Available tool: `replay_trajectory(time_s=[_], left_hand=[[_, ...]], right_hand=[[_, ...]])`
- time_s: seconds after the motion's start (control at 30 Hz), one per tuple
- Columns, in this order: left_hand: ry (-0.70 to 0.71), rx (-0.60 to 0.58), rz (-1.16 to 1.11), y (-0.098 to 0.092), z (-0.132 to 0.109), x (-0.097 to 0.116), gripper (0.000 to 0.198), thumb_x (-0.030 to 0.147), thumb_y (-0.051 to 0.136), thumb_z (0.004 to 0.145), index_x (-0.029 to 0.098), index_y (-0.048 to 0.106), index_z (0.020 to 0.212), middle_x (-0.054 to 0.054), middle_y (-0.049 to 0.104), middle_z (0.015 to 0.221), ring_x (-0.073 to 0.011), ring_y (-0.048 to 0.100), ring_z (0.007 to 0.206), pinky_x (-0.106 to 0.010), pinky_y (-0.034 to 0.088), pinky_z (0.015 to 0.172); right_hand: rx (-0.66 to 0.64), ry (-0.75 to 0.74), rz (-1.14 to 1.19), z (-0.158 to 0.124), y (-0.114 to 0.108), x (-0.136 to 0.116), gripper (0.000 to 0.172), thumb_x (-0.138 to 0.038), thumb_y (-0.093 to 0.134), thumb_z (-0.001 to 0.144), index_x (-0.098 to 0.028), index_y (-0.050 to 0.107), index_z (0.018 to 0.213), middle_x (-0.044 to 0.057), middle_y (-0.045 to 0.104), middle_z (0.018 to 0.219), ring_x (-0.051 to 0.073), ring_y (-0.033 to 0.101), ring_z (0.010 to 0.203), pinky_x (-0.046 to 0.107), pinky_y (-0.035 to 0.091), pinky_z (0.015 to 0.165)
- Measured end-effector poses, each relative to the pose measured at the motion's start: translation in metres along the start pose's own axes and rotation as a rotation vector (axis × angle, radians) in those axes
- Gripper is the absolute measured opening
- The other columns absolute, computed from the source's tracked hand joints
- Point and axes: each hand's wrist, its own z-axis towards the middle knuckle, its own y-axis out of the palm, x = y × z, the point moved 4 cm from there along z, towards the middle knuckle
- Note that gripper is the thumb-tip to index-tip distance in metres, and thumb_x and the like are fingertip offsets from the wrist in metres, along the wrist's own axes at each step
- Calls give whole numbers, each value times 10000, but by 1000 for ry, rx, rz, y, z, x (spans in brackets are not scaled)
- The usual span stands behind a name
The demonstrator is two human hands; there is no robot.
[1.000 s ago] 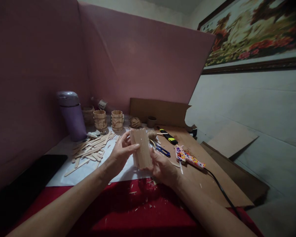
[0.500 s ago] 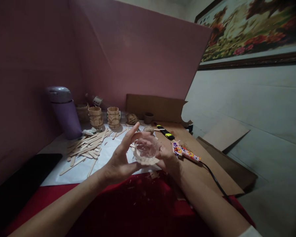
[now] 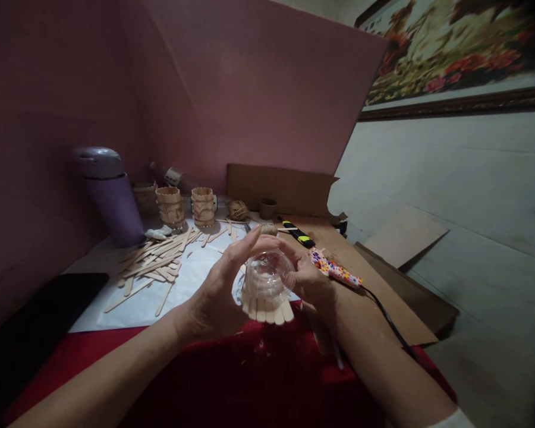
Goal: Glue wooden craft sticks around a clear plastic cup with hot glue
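Between my two hands is a clear plastic cup (image 3: 270, 270), its round base turned up toward me. Short wooden craft sticks (image 3: 267, 310) stand side by side along the cup's near wall, their rounded ends pointing down. My left hand (image 3: 218, 291) curves around the left and far side with its fingers against the cup. Gripping the right side is my right hand (image 3: 314, 282), its thumb near the base. Parts of the fingers of both hands are hidden behind the cup.
Loose craft sticks (image 3: 156, 264) lie heaped on white paper at left, near a purple bottle (image 3: 113, 202). Stick-covered cups (image 3: 203, 207) and a twine ball (image 3: 238, 210) stand behind. A utility knife (image 3: 298, 233) and a flowered glue gun (image 3: 334, 270) with a cord lie on cardboard at right.
The cup has tilted in my hands, so its base and the row of craft sticks on its near side now show more. My right fingers have shifted on it.
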Motion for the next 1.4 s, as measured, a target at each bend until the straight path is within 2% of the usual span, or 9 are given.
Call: replay_trajectory(time_s=[0.1, 0.3, 0.47, 0.7, 0.87, 1.07, 1.4], left_hand=[[6, -15, 24, 1, -3, 0, 1027, 185, 783, 753, 220, 161, 1570, -193, 582, 1339, -322, 583, 1218, -544, 504, 996], [-119, -33, 44, 1, -9, -3, 1074, 158, 778, 734, 326, 135, 1578, -154, 546, 1402, -351, 558, 1244, -558, 477, 1013], [-105, -59, 28, 3, -6, -2, 1030, 185, 756, 772, 320, 127, 1577, -151, 568, 1365, -334, 567, 1223, -539, 469, 1009], [-109, -43, 5, 4, -7, -5, 1020, 204, 755, 781, 321, 126, 1576, -160, 545, 1376, -324, 575, 1202, -535, 474, 1009], [-111, -67, -1, 5, -11, -9, 1070, 227, 777, 758, 334, 101, 1581, -164, 534, 1389, -345, 553, 1225, -565, 480, 998], [-139, -47, -31, 6, -12, -12, 1060, 196, 763, 760, 351, 110, 1580, -149, 558, 1370, -337, 551, 1229, -571, 477, 1011], [-137, -42, -24, 5, -11, -10, 1035, 179, 747, 772, 355, 122, 1578, -140, 581, 1340, -330, 566, 1206, -579, 458, 1024]], right_hand=[[-22, 4, 12, -1, 1, 0, 726, -388, 901, 607, -358, 620, 1275, 24, 635, 1291, 229, 601, 1146, 434, 448, 1043], [6, 62, 29, -2, 3, 1, 714, -409, 912, 588, -347, 638, 1244, 42, 633, 1290, 257, 586, 1185, 470, 425, 1062], [24, 82, 70, -1, 3, 5, 714, -393, 932, 542, -353, 662, 1202, 29, 666, 1221, 248, 615, 1121, 492, 437, 1051], [16, 61, 63, -1, 3, 6, 683, -370, 915, 568, -331, 658, 1200, 26, 667, 1197, 231, 615, 1093, 462, 447, 1038], [-24, 57, 62, -1, 3, 8, 678, -391, 906, 595, -333, 645, 1217, 22, 645, 1212, 214, 600, 1117, 426, 427, 1044], [-7, 61, 79, -1, 4, 7, 688, -387, 920, 566, -322, 659, 1199, 23, 644, 1246, 205, 615, 1067, 394, 455, 1007], [-12, 60, 72, -1, 3, 8, 705, -405, 917, 575, -317, 639, 1217, 39, 636, 1269, 228, 610, 1117, 439, 449, 1030]])
